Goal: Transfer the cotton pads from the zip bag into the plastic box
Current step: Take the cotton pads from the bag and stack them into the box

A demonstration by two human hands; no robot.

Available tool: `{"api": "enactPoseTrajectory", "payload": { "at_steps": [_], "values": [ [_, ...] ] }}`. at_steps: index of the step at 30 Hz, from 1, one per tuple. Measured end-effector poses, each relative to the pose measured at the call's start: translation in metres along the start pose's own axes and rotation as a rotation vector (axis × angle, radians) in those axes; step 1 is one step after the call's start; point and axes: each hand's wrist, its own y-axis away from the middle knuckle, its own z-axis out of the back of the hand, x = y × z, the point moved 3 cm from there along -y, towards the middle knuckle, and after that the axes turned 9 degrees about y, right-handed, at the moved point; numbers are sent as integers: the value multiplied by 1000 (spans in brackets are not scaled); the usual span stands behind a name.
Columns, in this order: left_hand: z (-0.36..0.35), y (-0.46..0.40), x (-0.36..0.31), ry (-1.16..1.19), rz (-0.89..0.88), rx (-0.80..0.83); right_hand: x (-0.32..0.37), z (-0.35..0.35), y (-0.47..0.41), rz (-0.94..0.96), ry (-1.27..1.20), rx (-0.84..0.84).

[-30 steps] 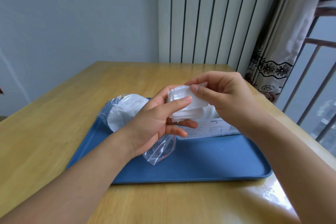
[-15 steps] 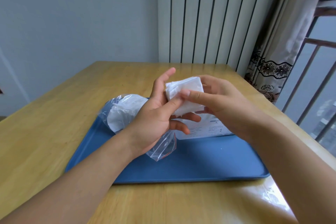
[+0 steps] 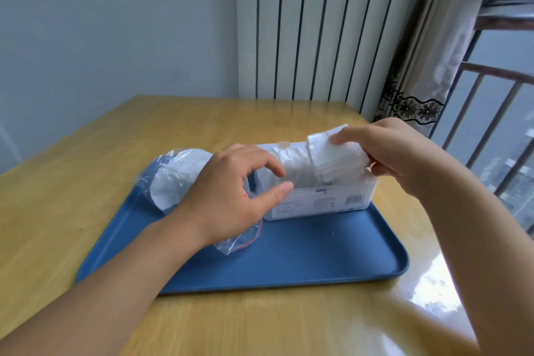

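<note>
A clear plastic box [image 3: 332, 202] with a printed label stands on the blue tray [image 3: 303, 263], its lid up at the back. My right hand [image 3: 387, 153] grips a stack of white cotton pads [image 3: 335, 159] over the box's right end, the stack's lower edge inside it. More pads [image 3: 291, 170] fill the box's left part. My left hand [image 3: 231, 196] hovers at the box's left end, fingers apart, holding nothing. The clear zip bag [image 3: 176, 179], with pads inside, lies on the tray's left side, partly under my left hand.
The tray rests on a wooden table [image 3: 86, 182]. A white radiator [image 3: 312, 26] stands against the wall behind, and a curtain [image 3: 427, 52] and window railing [image 3: 497, 113] are to the right.
Both hands held the pad stack above the tray. Now my right hand alone has carried it right and down into the box, and my left hand has let go.
</note>
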Motion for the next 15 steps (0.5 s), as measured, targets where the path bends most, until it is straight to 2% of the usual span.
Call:
{"api": "enactPoseTrajectory", "payload": {
  "at_steps": [4, 11, 15],
  "values": [
    [-11, 6, 3, -68, 36, 166, -1, -3, 2, 35, 185, 23],
    [-12, 4, 6, -39, 46, 167, -5, -2, 0, 66, 335, 35],
    [-14, 5, 7, -47, 61, 227, -4, -5, -2, 87, 399, 97]
  ]
}}
